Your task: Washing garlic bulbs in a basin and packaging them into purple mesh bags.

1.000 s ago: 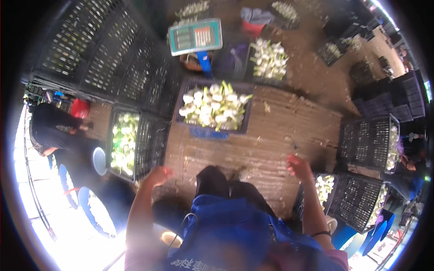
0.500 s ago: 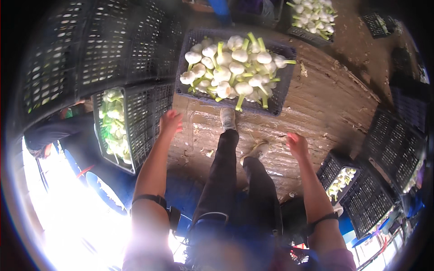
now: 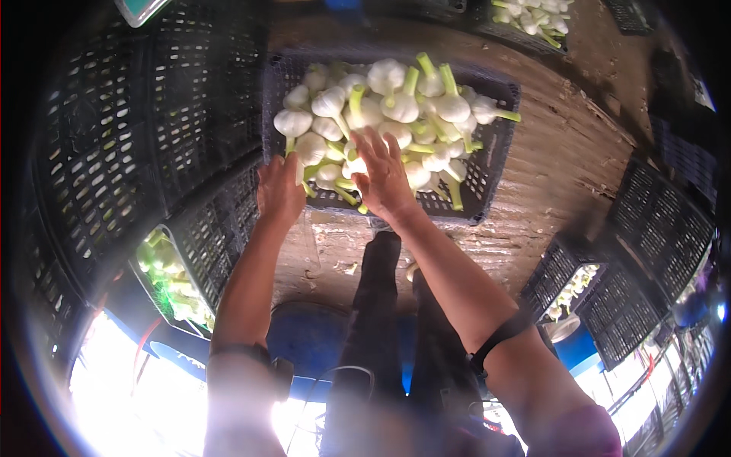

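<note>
A dark plastic crate [image 3: 487, 183] holds many white garlic bulbs [image 3: 401, 107] with trimmed green stems. My right hand [image 3: 383, 175] lies over the near part of the heap, fingers spread and touching bulbs. No bulb is seen lifted in it. At the crate's near left corner is my left hand [image 3: 280, 190], its fingers loosely bent and slightly apart beside a garlic bulb [image 3: 310, 148] at the edge of the heap. Its fingertips are partly hidden, and nothing shows held in it.
Tall black lattice crates [image 3: 99, 122] stand along the left. A tilted crate of garlic [image 3: 171, 282] is below them. More crates [image 3: 659, 236] stand at the right, and another garlic-filled crate [image 3: 533, 19] at the far right. The worn brown floor [image 3: 548, 152] is littered with scraps.
Both hands have moved forward to the garlic crate; the right has swung far inward onto the bulbs. The crate appears nearer and larger. My legs have shifted in view.
</note>
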### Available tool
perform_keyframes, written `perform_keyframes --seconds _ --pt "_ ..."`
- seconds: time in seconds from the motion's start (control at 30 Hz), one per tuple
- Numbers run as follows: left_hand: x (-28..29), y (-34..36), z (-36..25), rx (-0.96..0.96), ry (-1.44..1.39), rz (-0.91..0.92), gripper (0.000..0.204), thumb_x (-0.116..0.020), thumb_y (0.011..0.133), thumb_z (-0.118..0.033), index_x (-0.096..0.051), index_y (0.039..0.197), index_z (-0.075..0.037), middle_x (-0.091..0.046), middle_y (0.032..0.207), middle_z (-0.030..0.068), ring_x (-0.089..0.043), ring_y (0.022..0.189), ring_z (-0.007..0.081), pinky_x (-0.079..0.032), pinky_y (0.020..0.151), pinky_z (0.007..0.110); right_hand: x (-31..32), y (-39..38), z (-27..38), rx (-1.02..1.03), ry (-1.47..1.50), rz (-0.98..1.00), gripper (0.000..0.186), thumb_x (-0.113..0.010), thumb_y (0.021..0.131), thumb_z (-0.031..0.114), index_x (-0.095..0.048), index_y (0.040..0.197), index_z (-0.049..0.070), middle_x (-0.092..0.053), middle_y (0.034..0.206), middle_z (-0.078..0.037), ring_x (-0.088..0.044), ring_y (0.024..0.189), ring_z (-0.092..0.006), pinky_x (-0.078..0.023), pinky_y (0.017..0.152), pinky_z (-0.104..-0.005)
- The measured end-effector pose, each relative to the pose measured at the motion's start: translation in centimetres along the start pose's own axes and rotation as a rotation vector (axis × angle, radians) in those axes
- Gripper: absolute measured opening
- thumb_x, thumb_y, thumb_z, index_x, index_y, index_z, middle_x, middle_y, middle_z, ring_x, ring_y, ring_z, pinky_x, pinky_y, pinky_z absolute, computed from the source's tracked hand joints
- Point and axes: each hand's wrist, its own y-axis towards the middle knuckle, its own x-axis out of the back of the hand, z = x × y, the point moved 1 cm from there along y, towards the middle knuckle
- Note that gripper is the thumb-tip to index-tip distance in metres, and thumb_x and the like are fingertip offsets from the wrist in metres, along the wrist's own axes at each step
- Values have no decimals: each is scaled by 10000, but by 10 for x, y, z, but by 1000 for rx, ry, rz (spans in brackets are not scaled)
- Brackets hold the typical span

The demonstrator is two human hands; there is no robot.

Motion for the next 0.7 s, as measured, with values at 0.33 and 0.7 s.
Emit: perform_keyframes --seconds 0.33,0.7 --pt "88 86 -29 135 -553 -276 501 -604 696 -302 -479 1101 -34 -565 988 175 -572 854 279 -430 771 316 -11 -22 -7 68 49 63 506 -528 676 -44 -411 1153 76 -416 1199 -141 -384 1099 -357 -345 877 -428" --pt "33 129 67 310 -666 -165 613 -498 743 -515 -507 1091 -10 -548 1042 166 -513 984 238 -363 850 319 101 2 -55 -282 78 -557 313 -472 768 17 -495 1080 33 -503 1099 -167 -522 979 -278 -439 803 -343"
